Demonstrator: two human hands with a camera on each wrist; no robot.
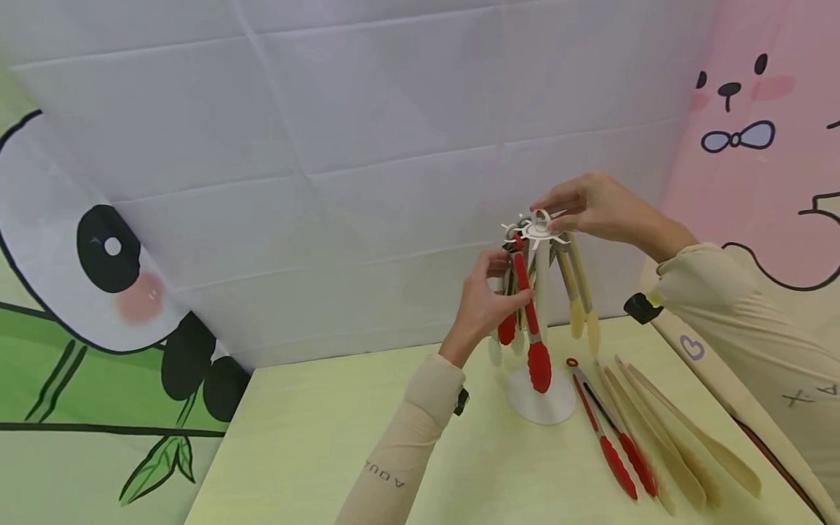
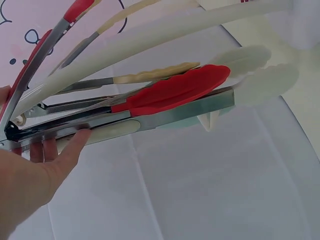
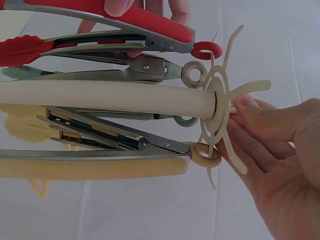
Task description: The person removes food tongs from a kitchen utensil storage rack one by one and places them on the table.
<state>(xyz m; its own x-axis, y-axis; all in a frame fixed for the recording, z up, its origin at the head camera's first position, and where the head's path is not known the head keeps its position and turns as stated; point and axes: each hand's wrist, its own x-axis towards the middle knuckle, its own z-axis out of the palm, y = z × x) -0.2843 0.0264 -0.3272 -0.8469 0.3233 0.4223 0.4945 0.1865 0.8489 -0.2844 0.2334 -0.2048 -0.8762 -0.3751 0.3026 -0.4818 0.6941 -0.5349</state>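
A white utensil rack with a ring of hooks stands on a round base. At its top, my right hand pinches the rack between thumb and fingers. Red-tipped tongs hang on the left side, their red loop over a hook in the right wrist view. My left hand grips these tongs near the upper end, thumb across the front. Beige tongs hang at the rack's right. Grey-green tongs hang beside the white post, partly hidden behind other tongs.
Right of the base, another pair of red tongs lies on the pale yellow table. Several beige utensils lie alongside it, near the right edge. A white cloth backdrop rises behind the rack.
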